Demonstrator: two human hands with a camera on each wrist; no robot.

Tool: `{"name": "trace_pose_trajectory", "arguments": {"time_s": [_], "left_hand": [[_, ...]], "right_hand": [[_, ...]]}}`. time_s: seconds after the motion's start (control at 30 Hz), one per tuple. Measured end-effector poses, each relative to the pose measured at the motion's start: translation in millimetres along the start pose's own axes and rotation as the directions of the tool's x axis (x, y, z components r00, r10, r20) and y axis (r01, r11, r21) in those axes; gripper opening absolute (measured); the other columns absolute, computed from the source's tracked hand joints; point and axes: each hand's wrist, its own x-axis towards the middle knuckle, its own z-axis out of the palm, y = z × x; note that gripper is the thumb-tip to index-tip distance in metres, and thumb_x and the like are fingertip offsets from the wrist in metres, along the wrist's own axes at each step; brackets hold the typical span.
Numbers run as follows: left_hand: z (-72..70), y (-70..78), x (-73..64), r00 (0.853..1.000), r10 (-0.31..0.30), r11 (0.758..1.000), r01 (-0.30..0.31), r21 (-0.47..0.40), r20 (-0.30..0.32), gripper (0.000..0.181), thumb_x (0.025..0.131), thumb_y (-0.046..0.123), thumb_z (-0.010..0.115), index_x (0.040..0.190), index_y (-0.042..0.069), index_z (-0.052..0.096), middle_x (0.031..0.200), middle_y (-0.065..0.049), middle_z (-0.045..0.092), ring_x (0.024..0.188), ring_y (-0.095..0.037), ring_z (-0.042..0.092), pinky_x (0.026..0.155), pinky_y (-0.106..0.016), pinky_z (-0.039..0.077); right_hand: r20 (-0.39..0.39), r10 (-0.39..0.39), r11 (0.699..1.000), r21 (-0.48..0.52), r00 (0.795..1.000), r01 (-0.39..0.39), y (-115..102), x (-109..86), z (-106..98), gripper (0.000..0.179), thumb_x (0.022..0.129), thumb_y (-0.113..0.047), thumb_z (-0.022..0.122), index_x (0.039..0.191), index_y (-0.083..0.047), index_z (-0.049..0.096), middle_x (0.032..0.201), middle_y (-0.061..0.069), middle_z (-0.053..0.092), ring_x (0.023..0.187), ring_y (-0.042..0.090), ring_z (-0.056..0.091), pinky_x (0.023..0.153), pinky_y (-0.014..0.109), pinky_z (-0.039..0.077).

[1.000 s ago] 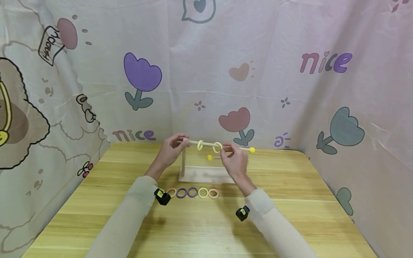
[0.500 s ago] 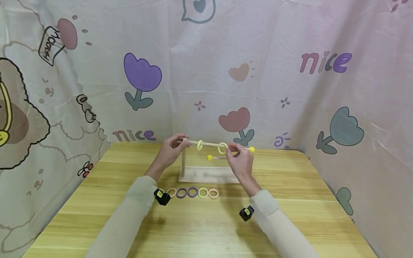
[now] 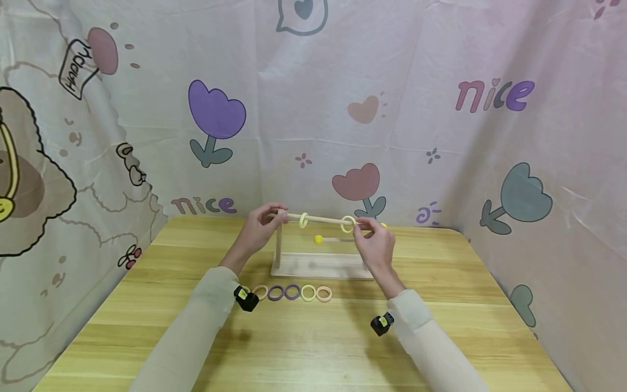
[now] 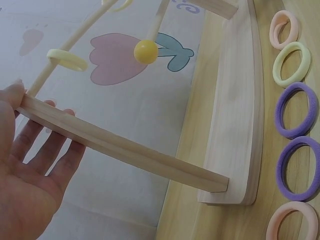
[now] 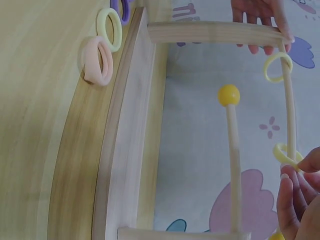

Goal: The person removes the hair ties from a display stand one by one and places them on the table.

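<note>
A wooden rack with a flat base (image 3: 320, 267) carries an upper rod (image 3: 324, 220) and a lower rod ending in a yellow ball (image 3: 318, 239). My left hand (image 3: 258, 228) grips the top of the left post (image 4: 125, 145), thumb on the rod's end and fingers behind the wood. A pale yellow hair tie (image 4: 67, 60) hangs on the upper rod near that hand. Further right along the rod, my right hand (image 3: 376, 245) pinches another pale yellow hair tie (image 5: 278, 153) between thumb and fingertips; the rod passes through it. The rack's right side is partly hidden behind this hand.
In front of the base, hair ties lie in a row on the wooden table (image 3: 313, 348): peach (image 4: 274, 31), yellow (image 4: 277, 70), purple (image 4: 279, 117) and others. The left wrist camera (image 3: 246, 299) hides the row's left end. A printed curtain (image 3: 303, 109) stands behind the table.
My right hand has moved right along the upper rod, carrying the pinched yellow hair tie away from the other one. My left hand has stayed on the post.
</note>
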Motion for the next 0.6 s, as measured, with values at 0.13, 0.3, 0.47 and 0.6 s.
{"name": "trace_pose_trajectory", "arguments": {"time_s": [0.13,0.3,0.47,0.6], "left_hand": [[0.2,-0.6,0.7,1.0,0.001,1.0,-0.001,0.003,0.0,0.028,0.107,0.017,0.057,0.129,0.002,0.063,0.117,-0.029,0.067,0.107,-0.029,0.068,0.089,-0.021,0.049],[0.8,-1.1,1.2,1.0,-0.003,1.0,0.003,0.001,-0.004,0.028,0.107,0.018,0.057,0.129,0.002,0.063,0.117,-0.029,0.067,0.107,-0.028,0.067,0.087,-0.02,0.049],[1.6,-3.3,1.3,1.0,-0.001,1.0,0.001,0.004,-0.012,0.027,0.107,0.018,0.057,0.129,0.003,0.064,0.117,-0.029,0.067,0.108,-0.033,0.068,0.089,-0.024,0.049],[2.3,-4.0,1.2,1.0,0.001,1.0,-0.001,0.008,-0.017,0.027,0.107,0.018,0.057,0.129,0.003,0.063,0.117,-0.028,0.067,0.111,-0.037,0.068,0.093,-0.03,0.049]], "right_hand": [[-0.001,0.035,0.999,0.018,0.999,-0.035,4.0,1.2,-7.1,0.014,0.087,-0.004,0.076,0.1,0.001,0.078,0.087,0.018,0.08,0.053,0.014,0.064,0.05,0.008,0.041],[-0.014,0.071,0.997,0.005,0.997,-0.071,10.1,1.8,-15.3,0.013,0.087,-0.003,0.075,0.099,0.002,0.078,0.088,0.019,0.079,0.052,0.0,0.058,0.05,0.008,0.042],[-0.042,0.078,0.996,-0.043,0.996,-0.08,15.0,2.8,-21.6,0.014,0.086,-0.005,0.077,0.099,0.0,0.079,0.089,0.018,0.08,0.054,-0.003,0.055,0.05,0.008,0.04],[-0.056,0.092,0.994,-0.062,0.994,-0.095,18.7,3.6,-26.0,0.015,0.086,-0.006,0.077,0.099,-0.001,0.08,0.089,0.017,0.08,0.054,-0.005,0.053,0.051,0.007,0.039]]}}
